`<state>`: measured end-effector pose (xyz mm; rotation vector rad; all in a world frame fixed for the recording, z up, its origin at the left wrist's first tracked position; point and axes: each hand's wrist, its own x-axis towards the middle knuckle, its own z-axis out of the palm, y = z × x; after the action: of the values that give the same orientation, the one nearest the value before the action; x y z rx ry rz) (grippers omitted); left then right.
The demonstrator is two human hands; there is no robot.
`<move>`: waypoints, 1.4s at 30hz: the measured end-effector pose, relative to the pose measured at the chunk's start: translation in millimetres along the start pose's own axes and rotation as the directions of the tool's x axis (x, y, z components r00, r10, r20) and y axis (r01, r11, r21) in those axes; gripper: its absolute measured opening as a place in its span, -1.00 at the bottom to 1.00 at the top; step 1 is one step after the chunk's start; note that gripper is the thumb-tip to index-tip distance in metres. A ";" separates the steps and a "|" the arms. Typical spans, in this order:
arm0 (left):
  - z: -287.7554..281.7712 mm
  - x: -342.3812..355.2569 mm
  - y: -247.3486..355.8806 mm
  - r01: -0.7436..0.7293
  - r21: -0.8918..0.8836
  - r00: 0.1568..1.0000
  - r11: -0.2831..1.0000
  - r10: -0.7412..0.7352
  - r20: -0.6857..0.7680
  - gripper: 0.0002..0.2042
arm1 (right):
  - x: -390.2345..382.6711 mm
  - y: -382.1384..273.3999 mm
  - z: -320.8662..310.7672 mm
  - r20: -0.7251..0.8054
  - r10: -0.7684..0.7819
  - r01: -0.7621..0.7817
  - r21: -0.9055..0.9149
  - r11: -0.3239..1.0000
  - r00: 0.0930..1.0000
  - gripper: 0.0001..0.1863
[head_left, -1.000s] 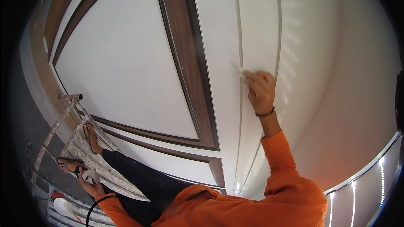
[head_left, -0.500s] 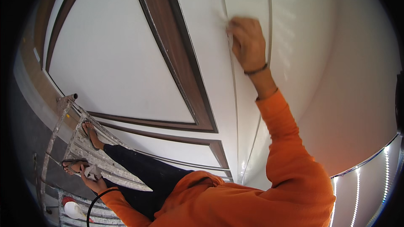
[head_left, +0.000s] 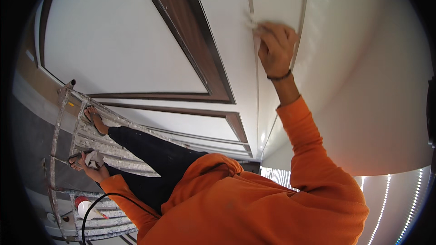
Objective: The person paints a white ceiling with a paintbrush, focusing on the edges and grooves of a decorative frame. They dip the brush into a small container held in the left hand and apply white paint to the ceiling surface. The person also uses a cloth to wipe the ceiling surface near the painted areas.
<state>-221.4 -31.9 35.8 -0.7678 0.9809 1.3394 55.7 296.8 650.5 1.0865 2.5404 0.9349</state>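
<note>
My right hand (head_left: 278, 50) reaches up to the wall with its fingers pinched together, blurred by motion. From its fingertips pokes a small pale crumpled piece (head_left: 251, 21), like paper or cloth, against a thin raised moulding (head_left: 257, 72) on the white wall. Low on the left, my left hand (head_left: 94, 173) is closed round a crumpled greyish-white sheet (head_left: 94, 159); whether it is cloth or sandpaper I cannot tell. That hand is beside my lower leg, away from the wall. Both sleeves are orange.
I stand in sandals on a paint-spattered slatted scaffold platform (head_left: 91, 143) with a metal rail (head_left: 56, 134). A red-and-white container (head_left: 85, 208) sits on the slats. Brown framed panels (head_left: 218, 93) line the wall. A black cable (head_left: 88, 211) loops near my left arm. Light strips (head_left: 386, 199) hang right.
My right hand has shifted slightly right and down along the moulding with the pale piece. My left hand still grips its crumpled sheet. The view has tilted, so the scaffold appears higher.
</note>
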 end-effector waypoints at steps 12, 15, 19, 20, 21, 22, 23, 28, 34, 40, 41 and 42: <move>-3.1 0.3 4.9 0.034 -0.006 0.999 0.999 -0.034 0.015 -0.55 | -140.8 -11.7 -6.1 0.108 0.142 -0.125 -0.150 0.981 0.984 -0.70; -5.5 2.5 0.4 0.044 0.029 0.999 0.999 -0.045 0.008 -0.55 | -64.7 -5.5 8.0 -0.019 0.085 -0.087 -0.187 0.978 0.996 -0.67; -3.9 0.3 0.5 0.035 0.030 0.999 0.999 -0.034 -0.006 -0.55 | -26.7 1.5 11.9 -0.078 0.009 -0.019 -0.131 0.991 0.997 -0.67; -3.8 -0.7 1.4 0.041 0.032 0.999 0.999 -0.041 -0.006 -0.55 | -33.5 0.8 5.3 -0.054 0.016 -0.023 -0.120 0.993 0.998 -0.68; -7.8 -4.5 2.4 0.032 0.020 0.999 0.999 -0.031 -0.020 -0.55 | -53.2 -1.1 2.1 0.028 0.054 -0.051 -0.106 0.993 0.998 -0.69; -0.4 -13.0 2.1 0.016 0.028 0.998 0.999 -0.014 -0.068 -0.55 | -86.9 -4.7 -5.8 0.116 0.092 -0.081 -0.102 0.992 0.989 -0.70; 16.0 -23.1 2.0 0.002 0.036 0.994 0.999 0.002 -0.106 -0.55 | -118.8 -6.2 -13.2 0.169 0.125 -0.107 -0.111 0.988 0.978 -0.72; 39.9 -34.5 -19.1 0.054 0.351 0.999 0.935 -0.051 -0.020 -0.65 | -166.8 -51.2 -40.0 0.273 0.294 -0.369 0.290 0.883 0.916 -0.75; 230.0 -213.1 -54.5 -0.074 0.731 0.537 0.678 -0.591 0.602 -0.53 | -74.9 -158.2 12.1 0.483 0.447 -0.598 0.787 0.155 0.753 -0.65; 248.0 -238.6 -45.4 -0.257 0.560 0.801 0.787 -0.150 0.579 -0.80 | -59.9 -237.0 68.8 0.569 0.367 -0.501 0.822 -0.271 0.736 -0.69; 253.0 -238.9 -40.7 -0.281 0.574 0.854 0.769 -0.072 0.515 -0.82 | -61.3 -246.0 71.0 0.584 0.339 -0.497 0.809 -0.312 0.738 -0.70; 263.1 -240.5 -31.2 -0.345 0.595 0.847 0.725 -0.033 0.531 -0.85 | -59.8 -252.2 70.3 0.608 0.278 -0.483 0.776 -0.405 0.744 -0.71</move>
<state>-147.4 99.0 360.5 0.2492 1.0071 1.1140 -15.8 155.2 433.8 2.3503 2.2042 -1.8150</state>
